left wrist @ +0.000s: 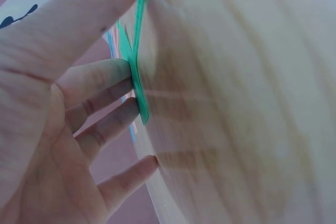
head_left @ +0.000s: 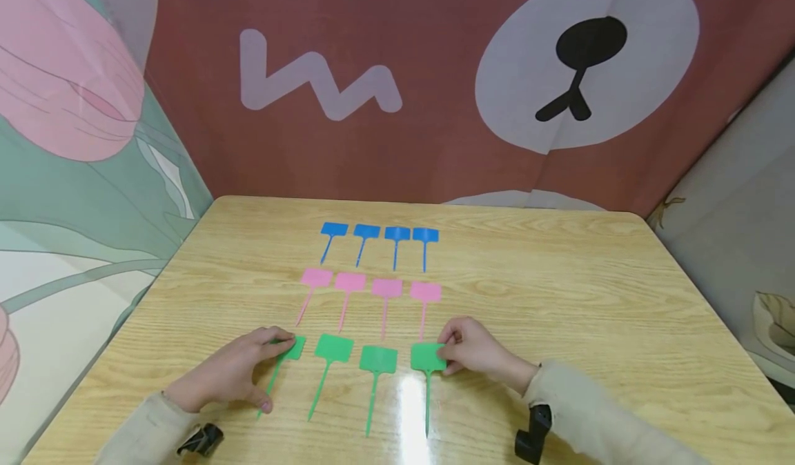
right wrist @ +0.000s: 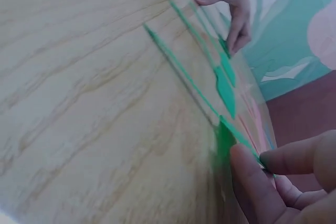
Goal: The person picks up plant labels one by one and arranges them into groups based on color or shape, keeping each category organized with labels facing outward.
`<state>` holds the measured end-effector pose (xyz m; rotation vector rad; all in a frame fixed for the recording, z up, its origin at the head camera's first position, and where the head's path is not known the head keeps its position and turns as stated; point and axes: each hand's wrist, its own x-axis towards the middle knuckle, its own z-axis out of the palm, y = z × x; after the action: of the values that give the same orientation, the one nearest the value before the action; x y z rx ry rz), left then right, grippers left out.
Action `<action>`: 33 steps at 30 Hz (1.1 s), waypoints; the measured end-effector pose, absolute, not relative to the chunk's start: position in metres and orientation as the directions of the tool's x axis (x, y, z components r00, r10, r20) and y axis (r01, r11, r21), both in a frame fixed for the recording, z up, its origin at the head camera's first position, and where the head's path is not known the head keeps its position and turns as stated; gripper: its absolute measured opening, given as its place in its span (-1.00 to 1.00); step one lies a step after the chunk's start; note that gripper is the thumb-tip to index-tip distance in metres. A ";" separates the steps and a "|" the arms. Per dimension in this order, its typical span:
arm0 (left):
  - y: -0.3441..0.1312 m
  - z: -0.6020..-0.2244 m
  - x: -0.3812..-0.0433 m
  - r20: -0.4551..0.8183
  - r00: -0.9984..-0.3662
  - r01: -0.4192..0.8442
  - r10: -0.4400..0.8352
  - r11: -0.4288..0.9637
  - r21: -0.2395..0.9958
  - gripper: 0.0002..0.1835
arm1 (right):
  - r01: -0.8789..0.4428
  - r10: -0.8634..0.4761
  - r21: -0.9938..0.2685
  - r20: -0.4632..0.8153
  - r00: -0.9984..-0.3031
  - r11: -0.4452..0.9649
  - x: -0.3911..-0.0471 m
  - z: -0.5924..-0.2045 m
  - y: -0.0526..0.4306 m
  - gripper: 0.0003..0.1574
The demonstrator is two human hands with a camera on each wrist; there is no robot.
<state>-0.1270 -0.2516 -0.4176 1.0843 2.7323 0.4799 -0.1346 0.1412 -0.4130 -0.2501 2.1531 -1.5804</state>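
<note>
Four-wide, a row of green T-shaped plant labels lies nearest me. My left hand (head_left: 236, 367) rests on the leftmost green label (head_left: 297, 348), its fairly straight fingers on the head and its thumb beside the stem; the hand covers part of it. At the other end of the row, my right hand (head_left: 477, 348) pinches the right edge of the rightmost green label (head_left: 426, 356) between thumb and finger. In the right wrist view that label (right wrist: 184, 72) tilts up slightly from the table. Two more green labels (head_left: 334, 347) lie between the hands.
Beyond the green row lie a row of pink plant labels (head_left: 387, 288) and, farther back, a row of blue ones (head_left: 367, 231). All are on a wooden table (head_left: 559, 279). A printed cloth (head_left: 435, 154) hangs behind its far edge.
</note>
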 end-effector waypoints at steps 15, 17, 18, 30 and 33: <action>-0.251 -0.415 -0.124 -0.036 -0.735 0.627 0.677 0.700 0.342 0.12 | -0.340 -0.472 -0.625 -0.052 -0.880 0.703 -0.136 -0.415 0.127 -0.84; -0.251 -0.415 -0.123 -0.032 -0.735 0.629 0.678 0.698 0.341 0.12 | -0.373 -0.484 -0.585 -0.038 -0.874 0.720 -0.137 -0.415 0.126 -0.84; -0.251 -0.415 -0.123 -0.028 -0.734 0.631 0.678 0.697 0.340 0.11 | -0.382 -0.488 -0.575 -0.035 -0.872 0.724 -0.138 -0.414 0.125 -0.84; -0.251 -0.416 -0.123 -0.030 -0.726 0.630 0.687 0.682 0.373 0.04 | -0.343 -0.529 -0.700 -0.058 -0.847 0.626 -0.140 -0.409 0.137 -0.92; -0.249 -0.415 -0.122 0.006 -0.723 0.641 0.691 0.668 0.378 -0.03 | -0.352 -0.542 -0.727 -0.033 -0.840 0.590 -0.142 -0.407 0.144 -0.95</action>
<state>-0.1222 -0.2494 -0.4148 1.1010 2.7422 0.5413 -0.1422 0.1441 -0.4068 -0.7373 2.5696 -1.0939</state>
